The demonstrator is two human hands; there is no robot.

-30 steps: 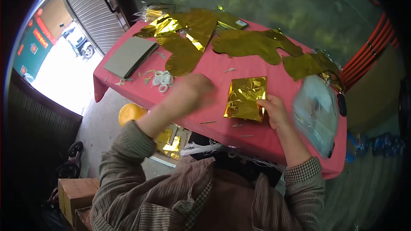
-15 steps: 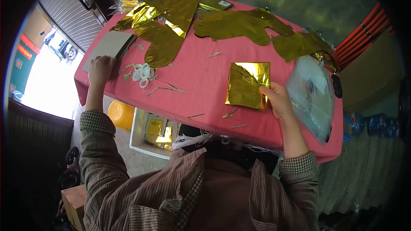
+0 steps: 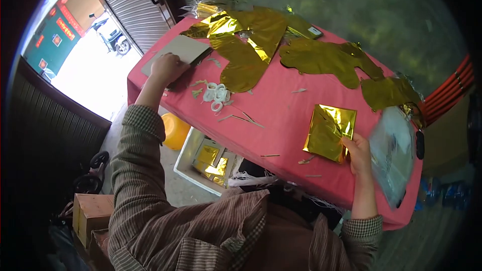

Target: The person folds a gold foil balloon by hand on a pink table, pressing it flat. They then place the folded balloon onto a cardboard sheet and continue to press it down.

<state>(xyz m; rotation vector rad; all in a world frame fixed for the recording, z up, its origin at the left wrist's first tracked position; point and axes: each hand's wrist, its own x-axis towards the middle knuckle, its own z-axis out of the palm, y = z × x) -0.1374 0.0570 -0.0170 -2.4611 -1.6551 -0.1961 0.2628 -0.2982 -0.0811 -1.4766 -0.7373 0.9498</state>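
My left hand (image 3: 168,68) is at the near edge of a stack of grey cardboard sheets (image 3: 187,47) at the table's left end. Its fingers are bent over the edge; the thumb side is partly hidden. In my right hand (image 3: 359,153), the thumb and fingers pinch the right edge of a folded square of gold foil (image 3: 326,133), held low over the pink cloth. Between the hands are a small heap of white rubber bands (image 3: 216,94) and thin scraps of card (image 3: 248,119).
Large gold foil balloons (image 3: 256,45) lie along the far side of the pink-covered table (image 3: 271,105). Clear plastic bags (image 3: 394,150) rest at its right end. Below stand a white foam box (image 3: 188,163) with gold packets and a yellow bucket (image 3: 175,131).
The camera view has turned, so the table appears tilted and shifted right. My left hand remains at the cardboard stack, and my right still holds the folded foil.
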